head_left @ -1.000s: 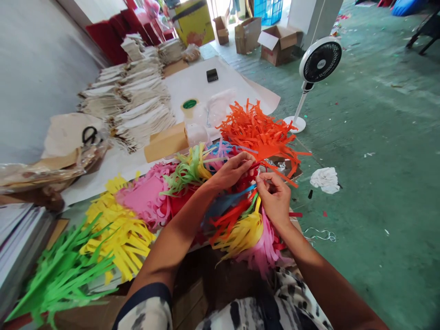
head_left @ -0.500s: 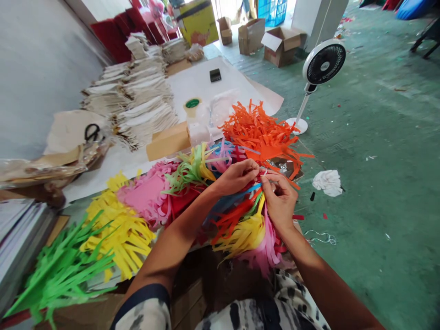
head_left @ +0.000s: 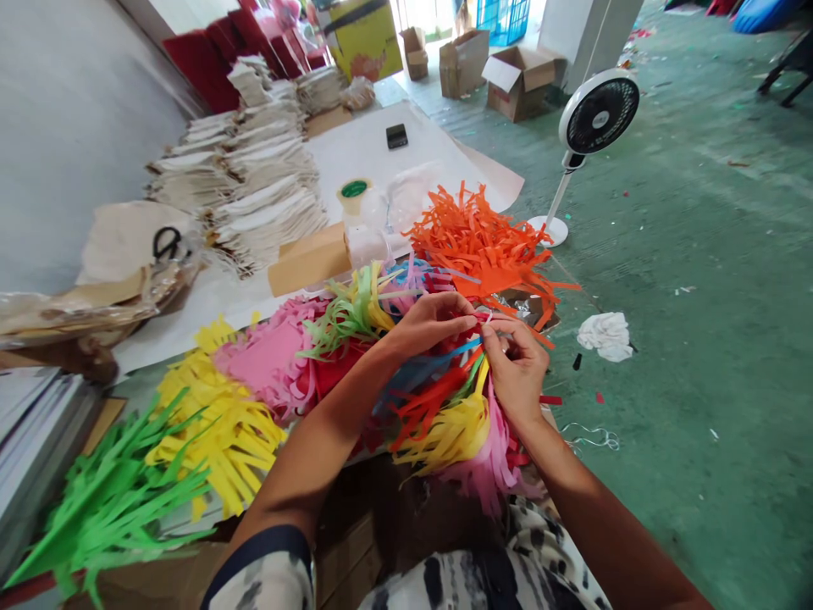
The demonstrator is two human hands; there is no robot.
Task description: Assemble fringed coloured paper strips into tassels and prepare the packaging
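1. Pinching, apparently, red strip [head_left: 481,319] between left hand [head_left: 438,324] and right hand [head_left: 517,360], near orange fringe [head_left: 479,241].
2. Already has yellow tassel [head_left: 450,430] and pink tassel [head_left: 486,476] bunched, seemingly, beneath right hand.
3. Leaves green fringe [head_left: 120,491] and yellow fringe [head_left: 219,432] lying loose; cannot tell count left.

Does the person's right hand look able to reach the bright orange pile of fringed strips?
Probably yes: the right hand is close to the orange pile, with nothing tall between, though it seems occupied pinching the multicoloured strip bundle.
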